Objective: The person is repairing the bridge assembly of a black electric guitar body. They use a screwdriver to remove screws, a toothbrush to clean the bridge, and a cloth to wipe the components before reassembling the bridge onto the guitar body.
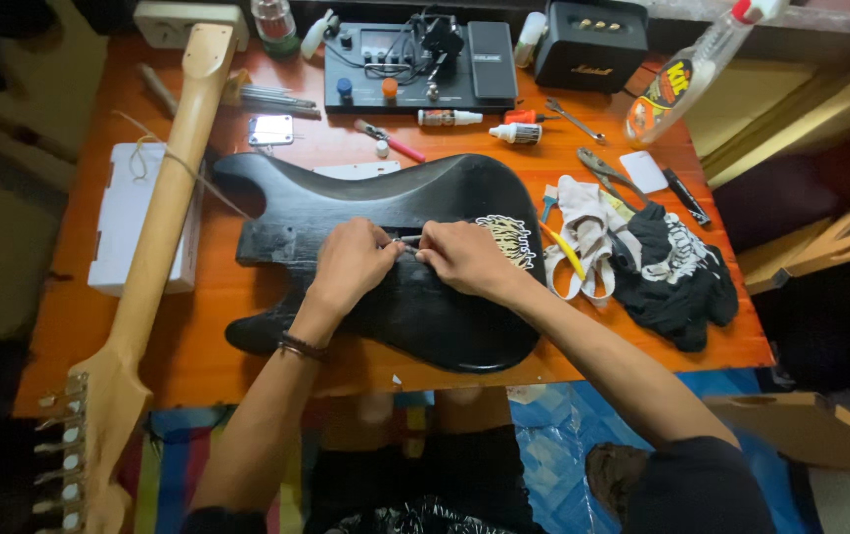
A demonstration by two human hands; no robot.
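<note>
Both forearms reach up to frame centre; left hand (349, 265) and right hand (464, 259) knuckles-up on black guitar body (425, 316), fingers pinching small metal part (407, 240) between them.

Centre frame: black guitar body (395, 257) lying flat on orange wooden table (247, 307). Left hand (351, 262) and right hand (464, 259) meeting over its middle, fingertips pinched on a small metal part (407, 240); too small to identify. Dark bracelet (300, 347) on left wrist. Left of frame: detached pale guitar neck (153, 227) running diagonally, headstock at lower left, crossing a white box (126, 213). Right of body: yellow-handled tool (565, 250), pale straps (588, 232), black printed cloth (677, 272). Top centre: black pedal board (420, 64), small white bottles (517, 133) just below. Upper right: spray bottle (687, 74) lying tilted.
</note>
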